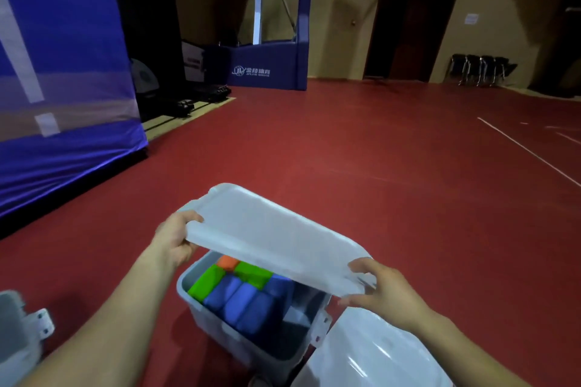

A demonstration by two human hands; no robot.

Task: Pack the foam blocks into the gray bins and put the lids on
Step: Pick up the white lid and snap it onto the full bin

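A gray bin (201,320) stands on the red floor in front of me. Inside it lie foam blocks: several blue ones (242,302), green ones (206,284) and an orange one (229,262). A translucent white lid (270,236) hangs tilted above the bin, covering its far half. My left hand (176,239) grips the lid's left end, thumb on top. My right hand (382,292) pinches the lid's near right corner. The bin's white latch (322,328) hangs at its right end.
A second gray bin with a white latch (19,333) sits at the lower left edge. Another white lid (371,355) lies at the lower right, beside the bin. A blue padded wall (63,104) stands to the left. Red floor stretches ahead.
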